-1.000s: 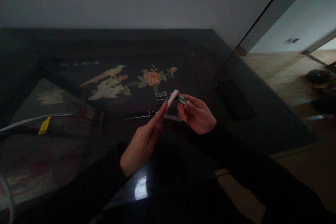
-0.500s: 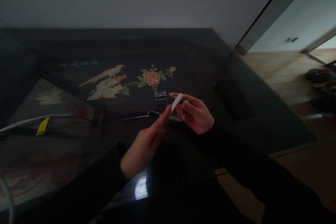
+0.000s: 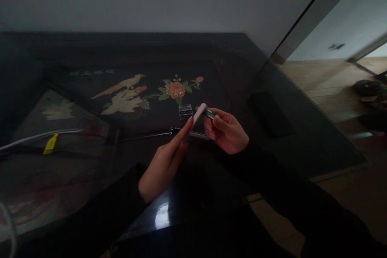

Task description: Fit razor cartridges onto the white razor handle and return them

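Note:
My left hand [image 3: 163, 165] grips a slim white device [image 3: 196, 117] between thumb and fingers, its rounded end tilted up and away from me. My right hand [image 3: 228, 131] is closed around a small green and white stick-shaped piece [image 3: 209, 113]. That piece meets the side of the white device near its upper end; whether it is inside it I cannot tell. Just beyond the hands a small clear plastic case [image 3: 185, 111] rests on the glass tabletop [image 3: 242, 72]. A flat, light-edged object [image 3: 199, 135] lies under the hands, partly hidden.
A dark flat object [image 3: 270, 113] lies on the table at the right. To the left run a white cable [image 3: 39, 137] and a yellow tag [image 3: 50, 144]. A wall [image 3: 136, 0] stands behind the table, and its front right corner juts over the floor.
The white device has shifted slightly left and up with my left hand. My right hand has moved a little right, and more of the green and white piece now shows.

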A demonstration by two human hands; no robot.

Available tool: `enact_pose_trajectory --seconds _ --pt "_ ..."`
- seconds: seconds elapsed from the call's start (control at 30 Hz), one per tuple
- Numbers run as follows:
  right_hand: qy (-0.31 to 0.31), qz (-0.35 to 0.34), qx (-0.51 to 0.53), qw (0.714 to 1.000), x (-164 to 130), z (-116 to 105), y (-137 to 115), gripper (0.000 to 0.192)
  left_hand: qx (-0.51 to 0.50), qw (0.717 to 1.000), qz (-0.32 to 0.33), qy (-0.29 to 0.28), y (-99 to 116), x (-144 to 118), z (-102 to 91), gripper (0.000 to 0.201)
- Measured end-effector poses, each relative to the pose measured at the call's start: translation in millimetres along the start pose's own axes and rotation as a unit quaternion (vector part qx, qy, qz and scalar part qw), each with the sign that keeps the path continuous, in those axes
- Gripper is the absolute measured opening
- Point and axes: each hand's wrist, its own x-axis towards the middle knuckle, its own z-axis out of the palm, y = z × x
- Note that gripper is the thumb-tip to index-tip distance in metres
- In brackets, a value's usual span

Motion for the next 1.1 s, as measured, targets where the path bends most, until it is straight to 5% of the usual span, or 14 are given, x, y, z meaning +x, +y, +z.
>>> enact_pose_trajectory --seconds 0.7,1.1 --pt "-0.003 0.003 0.003 1.000 0.9 -4.4 2.8 0.040 -0.047 0.998 0.020 -0.036 0.5 -4.2 5.2 0.054" --pt "-0.031 -0.021 0.011 0.999 1.1 -5.9 5.4 0.034 -0.013 0.999 -0.029 0.007 -3.3 2.1 1.7 0.056"
